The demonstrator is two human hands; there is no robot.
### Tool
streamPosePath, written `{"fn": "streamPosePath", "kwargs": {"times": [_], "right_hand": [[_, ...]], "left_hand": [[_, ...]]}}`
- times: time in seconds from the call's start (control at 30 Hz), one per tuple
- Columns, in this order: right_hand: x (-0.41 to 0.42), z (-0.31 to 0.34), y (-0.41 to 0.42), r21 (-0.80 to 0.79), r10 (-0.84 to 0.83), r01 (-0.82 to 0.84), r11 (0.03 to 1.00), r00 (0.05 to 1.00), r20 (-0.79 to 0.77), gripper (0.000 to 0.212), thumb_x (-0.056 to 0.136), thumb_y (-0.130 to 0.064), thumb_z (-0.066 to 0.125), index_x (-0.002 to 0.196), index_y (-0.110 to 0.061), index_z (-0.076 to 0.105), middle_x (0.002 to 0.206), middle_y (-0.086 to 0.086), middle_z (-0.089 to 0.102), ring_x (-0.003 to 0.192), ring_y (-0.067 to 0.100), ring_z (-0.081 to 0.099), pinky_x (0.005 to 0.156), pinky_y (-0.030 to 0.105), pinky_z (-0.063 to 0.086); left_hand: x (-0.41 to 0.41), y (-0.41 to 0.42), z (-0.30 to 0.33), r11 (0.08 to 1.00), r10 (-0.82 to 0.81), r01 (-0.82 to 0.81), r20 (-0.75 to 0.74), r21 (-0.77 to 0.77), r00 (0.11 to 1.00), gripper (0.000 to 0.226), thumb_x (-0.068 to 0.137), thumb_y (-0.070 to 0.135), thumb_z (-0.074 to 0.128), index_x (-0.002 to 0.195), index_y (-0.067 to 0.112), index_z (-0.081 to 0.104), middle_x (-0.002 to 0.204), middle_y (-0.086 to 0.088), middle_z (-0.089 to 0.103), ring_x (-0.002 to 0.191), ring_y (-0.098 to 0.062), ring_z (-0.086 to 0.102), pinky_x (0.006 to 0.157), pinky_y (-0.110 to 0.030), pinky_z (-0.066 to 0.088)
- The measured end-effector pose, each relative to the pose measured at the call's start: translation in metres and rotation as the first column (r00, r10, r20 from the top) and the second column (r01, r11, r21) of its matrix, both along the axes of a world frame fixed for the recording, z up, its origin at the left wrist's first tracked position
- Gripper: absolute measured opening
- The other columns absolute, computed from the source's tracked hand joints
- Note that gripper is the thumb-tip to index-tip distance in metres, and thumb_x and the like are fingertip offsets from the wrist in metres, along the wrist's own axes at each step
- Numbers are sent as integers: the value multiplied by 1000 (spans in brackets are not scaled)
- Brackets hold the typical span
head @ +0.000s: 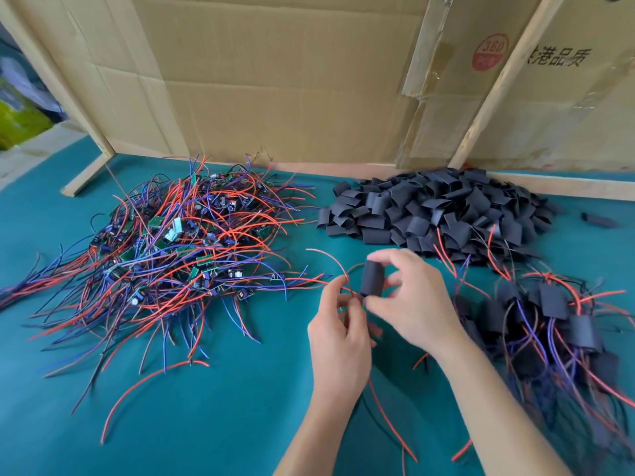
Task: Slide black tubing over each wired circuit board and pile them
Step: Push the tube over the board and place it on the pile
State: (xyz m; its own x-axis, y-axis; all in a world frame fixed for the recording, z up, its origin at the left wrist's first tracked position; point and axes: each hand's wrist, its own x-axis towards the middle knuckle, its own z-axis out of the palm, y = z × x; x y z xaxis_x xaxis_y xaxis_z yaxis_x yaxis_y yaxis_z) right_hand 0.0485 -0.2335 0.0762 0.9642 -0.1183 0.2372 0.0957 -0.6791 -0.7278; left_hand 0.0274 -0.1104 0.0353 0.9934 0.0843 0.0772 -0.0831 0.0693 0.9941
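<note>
My right hand [414, 300] pinches a short piece of black tubing [372, 278] above the green table, holding it upright between thumb and fingers. My left hand [338, 333] pinches thin red wires [338, 266] just below the tubing's lower end; the board they belong to is hidden. A big heap of bare wired circuit boards [178, 242] lies to the left. Loose black tubing pieces are piled [446, 211] at the back right. Boards covered with tubing lie heaped [556, 321] at the right.
The green felt table [223, 407] is backed by cardboard sheets [275, 80] on a wooden frame [89, 173]. One stray tubing piece [598, 219] lies far right. Loose red and black wires trail toward the front edge beneath my arms.
</note>
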Motion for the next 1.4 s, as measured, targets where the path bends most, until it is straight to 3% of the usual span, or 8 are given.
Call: {"fn": "streamPosePath", "kwargs": {"times": [0.23, 0.4, 0.47, 0.73, 0.87, 1.0, 1.17, 1.4], "right_hand": [[-17, -11, -6, 26, 65, -65, 998, 998, 3, 59, 59, -3, 85, 108, -31, 68, 100, -17, 66, 72, 9, 65, 63, 14, 46], [-24, 5, -18, 494, 245, -145, 857, 959, -142, 50, 58, -24, 85, 107, -32, 76, 103, 2, 78, 88, 32, 75, 85, 40, 61], [-25, 7, -15, 522, 233, -126, 844, 962, -143, 49, 59, -21, 87, 106, -31, 77, 105, 5, 78, 89, 33, 75, 87, 43, 60], [-26, 2, -10, 80, -7, 13, 997, 998, -68, 57, 65, -3, 80, 112, -33, 69, 55, -12, 63, 48, 8, 53, 54, 11, 39], [-24, -4, 1, 125, 71, -56, 991, 990, -119, 60, 63, -10, 76, 117, -34, 68, 60, -6, 68, 52, 9, 59, 61, 15, 47], [-23, -1, -8, 499, 169, -35, 866, 959, -226, 56, 62, -29, 77, 117, -35, 72, 99, 5, 79, 74, 23, 73, 89, 46, 60], [-23, -1, -6, 599, 190, -29, 800, 960, -208, 37, 91, -13, 78, 119, -37, 77, 100, 23, 73, 78, 26, 75, 76, 30, 61], [-21, -1, -13, 722, 150, -19, 692, 982, -118, 50, 78, -1, 82, 117, -33, 75, 105, 7, 80, 92, 22, 74, 85, 31, 61]], "left_hand": [[-1, 0, -1, 991, -49, 44, 37, 124, 998, 31, 98, 6, 54, 95, 32, 69, 62, 1, 64, 48, -9, 56, 49, -20, 43], [-1, 2, -3, 990, -54, 49, 30, 135, 998, 28, 99, 6, 53, 96, 29, 68, 59, 2, 65, 50, -10, 60, 51, -20, 44], [-1, 3, -4, 989, -67, 62, 33, 136, 997, 27, 98, 5, 53, 96, 27, 68, 62, 1, 66, 51, -12, 61, 52, -21, 45], [-2, 2, -1, 996, -42, 40, 31, 78, 999, 29, 90, 10, 51, 94, 35, 66, 83, 4, 73, 49, -19, 63, 48, -20, 44], [-2, 3, -2, 994, -45, 41, 44, 101, 998, 23, 87, 14, 51, 92, 28, 68, 74, 5, 70, 48, -14, 61, 50, -23, 49], [-1, 3, -2, 995, -43, 38, 48, 93, 998, 26, 87, 11, 49, 90, 29, 68, 75, 2, 73, 52, -17, 64, 55, -21, 50], [-2, 3, -2, 994, -23, 16, 66, 108, 998, 33, 87, 5, 48, 87, 31, 68, 75, 3, 71, 53, -16, 65, 56, -17, 48], [-1, 4, -4, 990, -28, 19, 62, 140, 998, 36, 92, -6, 50, 90, 25, 68, 81, 8, 71, 51, -16, 66, 54, -16, 45]]}}
